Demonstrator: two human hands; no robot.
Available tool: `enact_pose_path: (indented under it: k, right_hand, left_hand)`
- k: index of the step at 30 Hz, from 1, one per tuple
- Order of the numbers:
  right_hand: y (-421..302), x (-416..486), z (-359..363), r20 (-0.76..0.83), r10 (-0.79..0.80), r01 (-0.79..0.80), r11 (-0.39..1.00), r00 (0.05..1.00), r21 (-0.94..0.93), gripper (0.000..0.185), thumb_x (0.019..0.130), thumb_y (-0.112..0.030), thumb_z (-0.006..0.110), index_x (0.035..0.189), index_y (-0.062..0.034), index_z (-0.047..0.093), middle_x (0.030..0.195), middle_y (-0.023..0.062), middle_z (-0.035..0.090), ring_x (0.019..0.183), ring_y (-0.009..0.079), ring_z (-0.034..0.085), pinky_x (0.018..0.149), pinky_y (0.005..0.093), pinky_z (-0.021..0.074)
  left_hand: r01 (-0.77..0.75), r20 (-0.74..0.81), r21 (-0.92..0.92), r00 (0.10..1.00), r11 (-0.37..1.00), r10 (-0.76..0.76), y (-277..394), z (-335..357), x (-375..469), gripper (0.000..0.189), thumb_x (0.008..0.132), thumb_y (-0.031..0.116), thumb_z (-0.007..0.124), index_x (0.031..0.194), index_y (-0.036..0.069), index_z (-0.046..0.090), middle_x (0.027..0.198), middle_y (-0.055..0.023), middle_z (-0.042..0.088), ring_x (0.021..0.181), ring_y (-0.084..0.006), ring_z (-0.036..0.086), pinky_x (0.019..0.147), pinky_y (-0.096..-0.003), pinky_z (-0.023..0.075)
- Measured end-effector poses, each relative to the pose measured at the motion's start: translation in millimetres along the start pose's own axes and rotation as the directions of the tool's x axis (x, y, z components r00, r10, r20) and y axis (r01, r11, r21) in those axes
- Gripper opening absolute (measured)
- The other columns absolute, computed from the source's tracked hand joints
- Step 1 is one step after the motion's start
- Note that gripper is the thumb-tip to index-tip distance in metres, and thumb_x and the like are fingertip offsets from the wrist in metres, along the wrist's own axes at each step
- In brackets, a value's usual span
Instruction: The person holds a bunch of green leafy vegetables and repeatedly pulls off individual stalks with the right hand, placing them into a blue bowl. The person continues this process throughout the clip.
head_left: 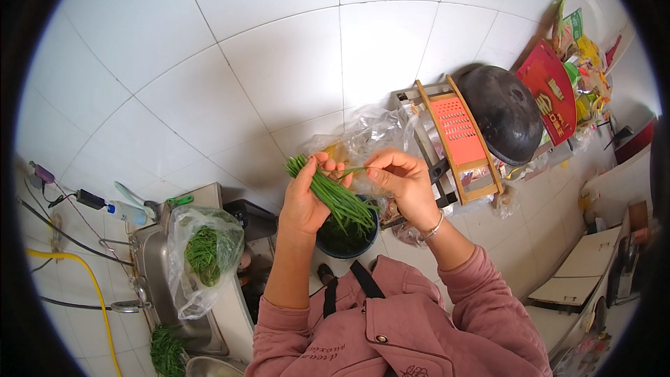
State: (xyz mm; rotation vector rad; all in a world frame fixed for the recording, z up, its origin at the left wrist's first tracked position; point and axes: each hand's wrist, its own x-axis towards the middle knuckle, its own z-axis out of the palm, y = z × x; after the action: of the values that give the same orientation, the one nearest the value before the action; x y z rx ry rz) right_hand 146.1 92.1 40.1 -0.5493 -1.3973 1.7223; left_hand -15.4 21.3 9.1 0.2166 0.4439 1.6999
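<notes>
A bundle of green chives (343,199) lies in my left hand (306,196), the fingers curled round its upper part. My right hand (405,180) pinches a single thin strand between thumb and forefinger, drawn out to the right of the bundle. Below the chives stands a dark blue bucket (345,251) holding dark green matter that I cannot make out clearly. More cut greens (203,256) sit in a clear plastic bag (183,288) on my left, by the sink.
A stainless steel sink (157,262) is on the left, with loose greens (166,351) and a metal bowl (209,366) near its front. To the right, a wooden-framed orange grater (460,131) leans beside a black wok (500,112) and a red box (549,94). A tiled wall (293,52) rises ahead.
</notes>
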Motion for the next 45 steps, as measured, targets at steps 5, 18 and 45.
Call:
enact_pose_path:
  k: [5,18,45]
  right_hand:
    - [-3.7,7.3,2.3,0.044,0.057,-0.066,0.971,0.997,0.23,0.006,0.083,-0.008,0.06,0.079,-0.004,0.06,0.095,0.0081,0.062,0.069,0.0104,0.056,0.055,0.0186,0.0381]
    - [-7.7,15.8,-19.1,-0.022,-0.014,0.019,0.966,1.0,0.256,0.002,0.083,-0.004,0.059,0.083,-0.004,0.058,0.081,0.0101,0.064,0.067,0.0119,0.06,0.058,0.0206,0.0475]
    - [10.1,19.5,34.9,0.322,-0.561,0.622,0.501,0.763,-0.601,0.009,0.07,0.001,0.066,0.076,-0.0013,0.06,0.073,0.0072,0.056,0.063,0.0211,0.056,0.054,0.0274,0.0453]
  left_hand:
    - [0.025,-0.067,0.053,0.998,0.998,-0.021,0.1,0.2,-3.4,0.015,0.093,0.023,0.045,0.094,0.01,0.052,0.082,-0.0009,0.056,0.084,-0.0167,0.055,0.079,-0.0389,0.0481]
    - [-0.081,0.055,-0.114,0.995,0.99,0.087,21.0,-11.8,-14.5,0.019,0.094,0.024,0.042,0.092,0.011,0.055,0.089,-0.0024,0.061,0.097,-0.0205,0.054,0.085,-0.0405,0.0454]
    - [-0.014,0.269,-0.062,0.963,0.998,0.03,15.5,-15.8,-20.6,0.028,0.096,0.026,0.033,0.094,0.011,0.056,0.125,-0.0088,0.05,0.126,-0.0306,0.034,0.099,-0.0575,0.0294]
